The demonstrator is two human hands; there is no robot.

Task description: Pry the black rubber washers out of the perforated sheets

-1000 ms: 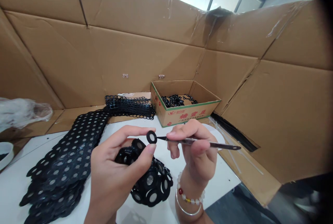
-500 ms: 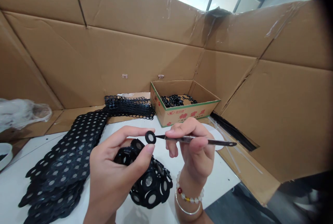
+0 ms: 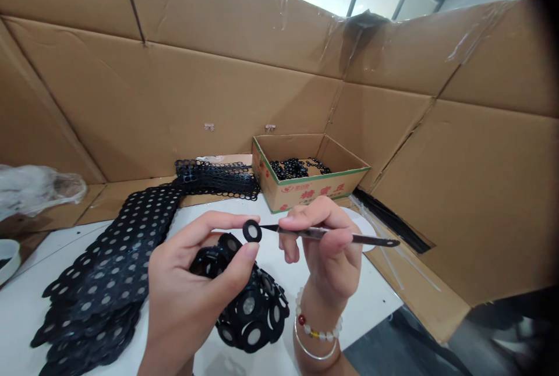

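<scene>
Between thumb and index finger, my left hand (image 3: pixel 192 283) pinches a small black ring with a pale disc (image 3: pixel 252 231) in its middle, face toward me. Below those fingers hangs a bunched black sheet with pale discs (image 3: pixel 253 312); other fingers of that hand are hidden behind it. My right hand (image 3: pixel 325 242) is closed around dark tweezers (image 3: pixel 318 233), held almost level. Their thin tip points left and meets the ring's right edge, or nearly so. A beaded bracelet and a bangle circle the right wrist.
Stacked black sheets with pale discs (image 3: pixel 113 254) lie on the left of the white table (image 3: pixel 371 300). Behind are black perforated sheets (image 3: pixel 218 181) and a cardboard box (image 3: pixel 314 190) holding loose black rings. A white bowl (image 3: pixel 9 259) stands far left. Cardboard walls (image 3: pixel 244 96) surround the table.
Almost nothing differs. The right hand and tweezers have shifted very slightly to the right; the left hand and bunched sheet have moved slightly left. The ring stays pinched.
</scene>
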